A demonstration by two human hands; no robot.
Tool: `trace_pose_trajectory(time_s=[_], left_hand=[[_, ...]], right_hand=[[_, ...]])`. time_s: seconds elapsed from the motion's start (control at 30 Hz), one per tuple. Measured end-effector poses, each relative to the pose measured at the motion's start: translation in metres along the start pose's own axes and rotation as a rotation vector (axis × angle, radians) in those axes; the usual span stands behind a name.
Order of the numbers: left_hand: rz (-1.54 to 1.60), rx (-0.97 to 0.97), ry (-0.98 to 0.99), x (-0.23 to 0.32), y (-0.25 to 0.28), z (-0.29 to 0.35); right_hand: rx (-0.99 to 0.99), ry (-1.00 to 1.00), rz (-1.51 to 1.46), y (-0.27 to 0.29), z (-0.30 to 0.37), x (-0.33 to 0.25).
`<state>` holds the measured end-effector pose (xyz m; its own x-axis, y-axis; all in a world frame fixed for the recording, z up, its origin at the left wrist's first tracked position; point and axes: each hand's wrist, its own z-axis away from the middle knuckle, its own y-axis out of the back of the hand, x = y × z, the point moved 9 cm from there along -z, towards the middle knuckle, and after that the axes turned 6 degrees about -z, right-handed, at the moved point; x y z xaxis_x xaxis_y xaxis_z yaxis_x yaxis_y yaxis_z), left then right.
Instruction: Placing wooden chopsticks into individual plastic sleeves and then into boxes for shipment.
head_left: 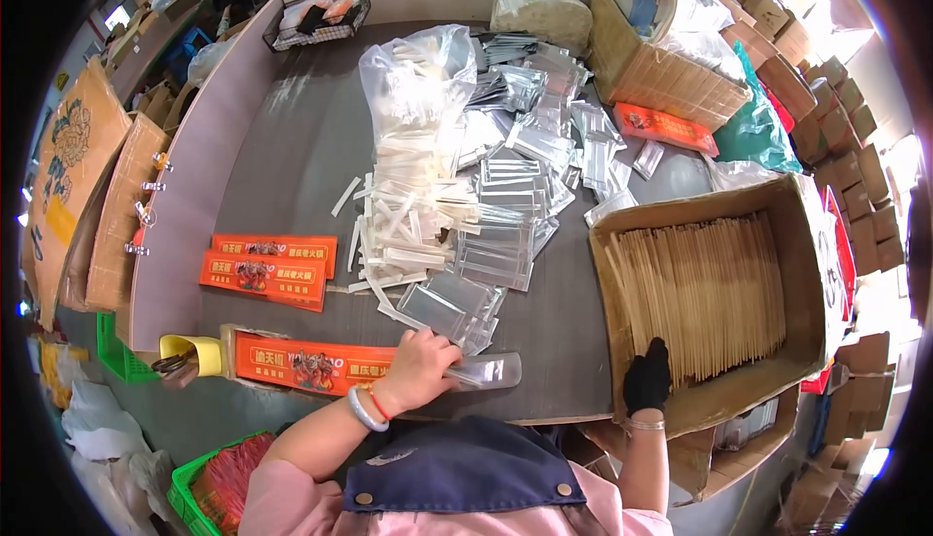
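One dark grey worktop (292,138), bordered along the left and far sides by a raised pale wall (185,176). Next in size, at the right, an open cardboard box (748,382), packed with a dense row of thin tan sticks (700,293), chopstick-like, lying side by side. Across the middle of the worktop, a loose heap of flat clear plastic packets (496,244), many overlapping. Near the far right corner, a smaller cardboard box (671,74), filled with plastic-wrapped goods. Left of the heap, a clear plastic bag (413,74), with narrow white strips (408,230) strewn below toward the near side. At the near edge, one long red printed packet (311,363), lying flat, with a clear plastic piece (496,371) showing past its right end. Farther in, at the left, more red packets (262,272), overlapping in a small stack. Over the right part of the long packet, the left hand (420,369), bare, fingers partly curled and touching the clear piece; cannot tell whether pinched on it or merely resting. At the near left of the open box, the right hand (647,380), black-gloved, fingertips beside the sticks' near ends; cannot tell how far open, nor whether gripping any. At the near left, just beside the long packet, a yellow container (206,356), with scissors (171,363) at its mouth. Around the left wrist, a pale bangle (364,410) and a thin red cord (377,403).
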<state>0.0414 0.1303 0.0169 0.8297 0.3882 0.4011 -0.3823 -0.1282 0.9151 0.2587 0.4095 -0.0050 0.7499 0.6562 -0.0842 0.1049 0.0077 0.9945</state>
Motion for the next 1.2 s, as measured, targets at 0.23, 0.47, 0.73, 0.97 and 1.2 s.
trace_pose_trajectory(time_s=[0.23, 0.47, 0.73, 0.97, 1.2], left_hand=[[0.051, 0.157, 0.141, -0.024, 0.03, 0.04], [0.002, 0.096, 0.078, -0.008, 0.018, 0.048], [-0.038, 0.119, 0.091, -0.008, 0.012, 0.035], [-0.023, 0.129, 0.102, -0.013, 0.007, 0.033], [-0.034, 0.141, 0.08, -0.015, 0.011, 0.029]], right_hand=[[-0.254, 0.425, -0.658, 0.032, 0.015, -0.091], [-0.437, 0.768, -0.613, -0.028, 0.048, -0.188], [-0.317, 0.279, -1.095, -0.048, 0.047, -0.191], [-0.319, 0.198, -0.677, -0.06, 0.017, -0.142], [-0.495, 0.337, -1.246, -0.024, 0.053, -0.245]])
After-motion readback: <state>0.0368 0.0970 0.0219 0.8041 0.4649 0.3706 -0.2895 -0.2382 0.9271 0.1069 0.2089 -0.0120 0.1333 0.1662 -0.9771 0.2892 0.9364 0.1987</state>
